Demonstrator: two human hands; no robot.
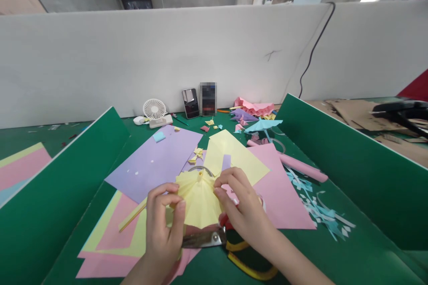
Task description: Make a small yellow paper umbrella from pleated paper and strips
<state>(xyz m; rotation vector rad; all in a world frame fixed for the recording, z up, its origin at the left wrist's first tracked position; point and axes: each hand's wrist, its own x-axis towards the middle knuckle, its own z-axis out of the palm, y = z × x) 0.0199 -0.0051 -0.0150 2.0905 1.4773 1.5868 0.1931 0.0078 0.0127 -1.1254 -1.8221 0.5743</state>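
Between my two hands is a pleated yellow paper umbrella top (199, 200), with a small rolled tip at its peak. My left hand (165, 213) pinches its left edge between thumb and fingers. On the right edge, the thumb and fingertips of my right hand (237, 193) are closed on the paper. Just below it lie scissors (209, 238) with yellow and black handles, partly hidden by the paper and my right hand. A ring of tape (210, 171) shows only in part behind the yellow paper. A thin yellow stick (132, 220) lies left of my left hand.
Purple (150, 160), yellow (234, 151) and pink sheets (287, 187) spread over the green table. Blue scraps (321, 209) and a blue paper umbrella (264, 125) lie right. A fan (154, 110) and two phones (191, 103) stand at the back. Green side panels (334, 160) flank the space.
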